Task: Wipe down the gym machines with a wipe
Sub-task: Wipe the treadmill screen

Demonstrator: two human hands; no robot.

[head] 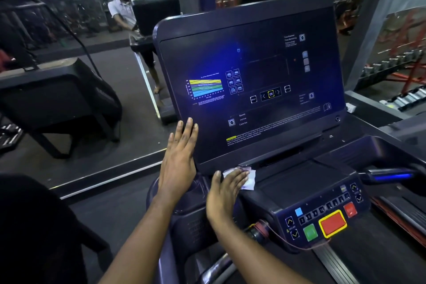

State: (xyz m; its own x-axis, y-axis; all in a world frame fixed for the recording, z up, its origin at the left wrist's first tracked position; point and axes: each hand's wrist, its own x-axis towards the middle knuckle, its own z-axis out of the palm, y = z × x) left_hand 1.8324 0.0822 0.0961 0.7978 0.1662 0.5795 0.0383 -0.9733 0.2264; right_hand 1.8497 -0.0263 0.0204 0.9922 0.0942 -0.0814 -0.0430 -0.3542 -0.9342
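The treadmill [299,180] I stand on fills most of my view, and a wall mirror [96,154] runs behind its left side. Its dark display panel [253,64] stands tilted back at the far edge of the console, with a coloured heart-rate chart lit toward its left side and a yellow OK key near the middle. Nearer to me, at the console's front right corner, sits the keypad [322,212].

My left hand [178,163] lies flat against the panel's lower left corner, fingers straight and close together, their tips reaching up along the left edge of the glass. My right hand [227,191] is just beside it, also flat with straight fingers, and it grips nothing; the fingers press down on the wipe [250,178].

The wipe is a small, pale, crumpled sheet on the console ledge, right under the panel's bottom edge near its left end, and it sticks out past my fingertips.

On the keypad, a big red button with a yellow border [333,223] sits beside a smaller green one [309,232].
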